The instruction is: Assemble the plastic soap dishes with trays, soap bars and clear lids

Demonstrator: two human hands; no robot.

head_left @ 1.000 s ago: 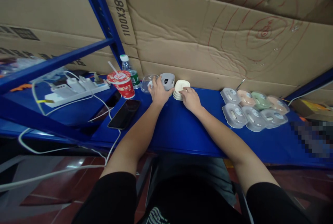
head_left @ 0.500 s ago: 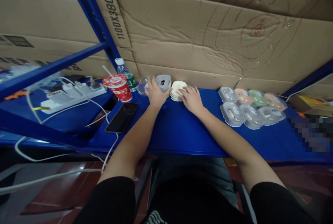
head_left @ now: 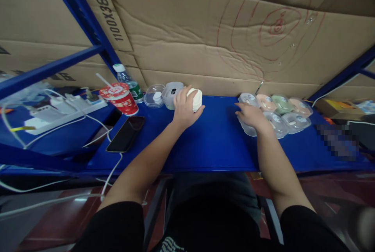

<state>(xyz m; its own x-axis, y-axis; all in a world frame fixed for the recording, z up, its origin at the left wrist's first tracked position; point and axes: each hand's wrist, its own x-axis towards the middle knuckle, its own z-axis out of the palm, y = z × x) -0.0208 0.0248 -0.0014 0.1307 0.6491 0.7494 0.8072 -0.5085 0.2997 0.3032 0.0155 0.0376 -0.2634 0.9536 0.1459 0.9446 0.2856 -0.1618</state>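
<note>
My left hand [head_left: 187, 108] curls over a stack of cream-coloured, rounded-square pieces [head_left: 197, 97], its thumb at the stack's near right side. Just left of that hand stands a grey rounded container [head_left: 172, 93] with a dark slot in its top. A clear plastic lid or shell [head_left: 154, 97] with a white round piece in it lies further left. My right hand [head_left: 251, 115] reaches over the front-left grey container [head_left: 249, 129] of a group, fingers stretched out and partly covering it. Whether they touch it, I cannot tell.
Several clear-lidded containers in grey, peach and green [head_left: 281, 103] stand in two rows at the right. On the left are a phone [head_left: 125, 134], a red cup with a straw [head_left: 119, 99], a water bottle [head_left: 129, 84] and a power strip [head_left: 67, 113] with cables. Cardboard [head_left: 175, 41] backs the blue table.
My right hand has left the cream stack and moved right to the group of containers. My left hand has shifted from the grey container onto the stack. The view has turned slightly right.
</note>
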